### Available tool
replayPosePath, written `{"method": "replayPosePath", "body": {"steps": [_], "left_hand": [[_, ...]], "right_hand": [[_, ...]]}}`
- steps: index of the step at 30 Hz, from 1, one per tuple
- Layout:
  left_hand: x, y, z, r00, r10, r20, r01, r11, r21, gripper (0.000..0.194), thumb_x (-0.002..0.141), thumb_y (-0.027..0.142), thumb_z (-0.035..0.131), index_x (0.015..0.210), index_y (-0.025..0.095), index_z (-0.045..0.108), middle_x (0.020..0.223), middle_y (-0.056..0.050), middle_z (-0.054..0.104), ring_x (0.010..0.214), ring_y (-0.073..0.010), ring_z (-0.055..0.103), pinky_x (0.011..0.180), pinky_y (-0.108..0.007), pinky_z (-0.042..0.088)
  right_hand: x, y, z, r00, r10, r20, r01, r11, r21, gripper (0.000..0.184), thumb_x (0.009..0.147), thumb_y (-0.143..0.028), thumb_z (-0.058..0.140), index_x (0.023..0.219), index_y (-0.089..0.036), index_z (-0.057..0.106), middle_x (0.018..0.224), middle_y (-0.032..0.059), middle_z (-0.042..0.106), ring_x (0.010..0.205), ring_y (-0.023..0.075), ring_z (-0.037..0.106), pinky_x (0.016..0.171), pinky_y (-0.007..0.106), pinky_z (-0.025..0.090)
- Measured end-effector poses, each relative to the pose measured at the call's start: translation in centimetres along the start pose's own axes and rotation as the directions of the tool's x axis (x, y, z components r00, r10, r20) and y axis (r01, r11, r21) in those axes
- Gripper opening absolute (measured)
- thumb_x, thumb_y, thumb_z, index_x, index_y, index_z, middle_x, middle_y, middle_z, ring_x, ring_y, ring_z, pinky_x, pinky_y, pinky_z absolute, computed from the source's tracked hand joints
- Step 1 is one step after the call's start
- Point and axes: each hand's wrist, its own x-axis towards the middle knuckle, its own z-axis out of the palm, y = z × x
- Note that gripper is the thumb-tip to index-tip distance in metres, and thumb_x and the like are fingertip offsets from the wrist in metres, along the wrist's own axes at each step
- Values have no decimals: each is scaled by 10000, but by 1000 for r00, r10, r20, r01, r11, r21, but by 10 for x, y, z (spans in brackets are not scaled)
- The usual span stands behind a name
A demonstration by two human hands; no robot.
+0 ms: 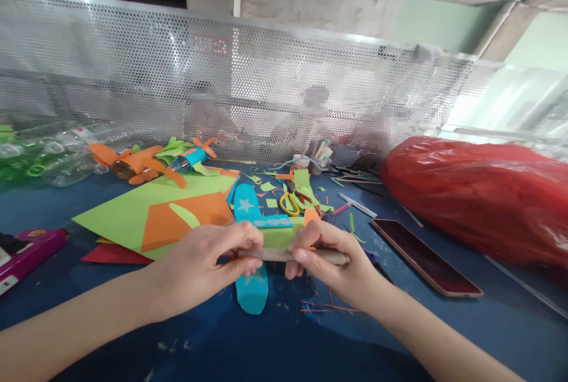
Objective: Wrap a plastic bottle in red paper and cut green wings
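Note:
My left hand (202, 261) and my right hand (339, 258) are closed around a beige-grey pen-like stick (275, 255), held level above the table. The left fingertips pinch one end; the right fingers grip it farther along, its blunt tip poking out to the right. Just behind and below lies a paper airplane with blue wings (252, 300) marked with pale stars. Its green body (275, 236) carries a blue strip with pale round shapes. My hands and the stick partly hide it, so I cannot tell whether they touch it.
Green and orange paper sheets (119, 213) lie left, with bottle airplanes (137, 163) and clear bottles (66, 157) behind. Yellow-handled scissors (289, 204) sit among paper scraps. A phone (426, 258) and a red plastic bag (479, 198) are right; a purple object (38, 252) is far left.

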Motion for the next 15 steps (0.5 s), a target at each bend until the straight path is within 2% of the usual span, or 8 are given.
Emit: {"method": "replayPosePath", "body": {"steps": [2,4,6,7,8,11,15], "left_hand": [[3,-2,-4,996,-8,-87,11,1000,26,93,878,336,547,910,249,542,815,38,670,724,-139,662,684,-252,520],[8,-7,-8,980,-35,-194,55,993,102,231,835,422,601,972,247,538,914,10,687,805,-175,671,764,-303,532],[14,-14,-12,961,-28,-276,116,945,307,328,801,496,616,978,232,538,1010,-33,677,917,-239,652,831,-384,510],[16,-19,-13,958,-11,-287,135,899,417,365,797,523,604,994,222,539,1057,-61,665,986,-279,625,857,-427,491],[17,-23,-14,963,-6,-268,145,853,501,396,798,551,583,999,214,543,1080,-84,653,1022,-309,601,859,-456,478],[19,-32,-14,983,-47,-178,145,793,591,425,800,607,529,931,204,556,1005,-99,650,1003,-324,586,840,-465,465],[15,-33,-13,981,-124,-149,183,851,493,442,726,639,587,891,230,550,961,-76,651,940,-314,596,753,-419,465]], "right_hand": [[3,-2,-2,997,-27,-72,28,1000,10,239,877,-430,578,785,-209,571,560,-1,646,477,125,576,468,245,434],[9,-2,-8,957,-87,-278,80,996,-36,251,906,-432,529,785,-216,574,493,-34,586,431,114,530,471,249,417],[15,3,-18,839,-152,-522,109,988,-112,227,915,-411,518,787,-231,568,517,-42,563,487,119,525,525,257,418],[18,7,-24,785,-159,-599,94,986,-138,189,908,-399,531,815,-238,568,569,-36,573,551,126,538,559,259,418],[21,12,-30,751,-152,-642,63,985,-159,150,895,-388,552,855,-245,568,626,-29,582,610,133,542,580,258,411],[25,29,-42,749,-98,-656,-23,985,-173,157,873,-398,563,898,-244,555,726,-25,544,692,134,513,613,251,396],[25,43,-40,772,59,-633,-79,997,-3,217,863,-454,541,867,-239,508,723,-42,483,686,130,477,668,256,423]]}}
